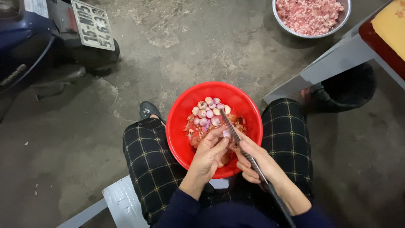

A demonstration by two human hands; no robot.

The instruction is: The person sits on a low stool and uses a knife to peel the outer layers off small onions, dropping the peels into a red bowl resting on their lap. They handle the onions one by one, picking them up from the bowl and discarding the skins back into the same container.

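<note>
Right hand point(253, 158) gripping knife point(236, 139), left hand point(209, 154) pinching shallot point(226, 133), over red bowl point(179, 126) of peeled shallots point(209, 112).

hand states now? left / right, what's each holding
Left hand: closed on a small peeled shallot, over the red basin.
Right hand: closed on a knife, blade at the shallot.

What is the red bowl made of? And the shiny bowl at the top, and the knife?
The red bowl looks like plastic: one bright colour, smooth, softly glossy. The shiny bowl looks like metal, probably steel: silvery rim with reflections. The knife in the right hand has a grey blade that seems metal; its dark handle could be plastic or wood, hard to tell.
</note>
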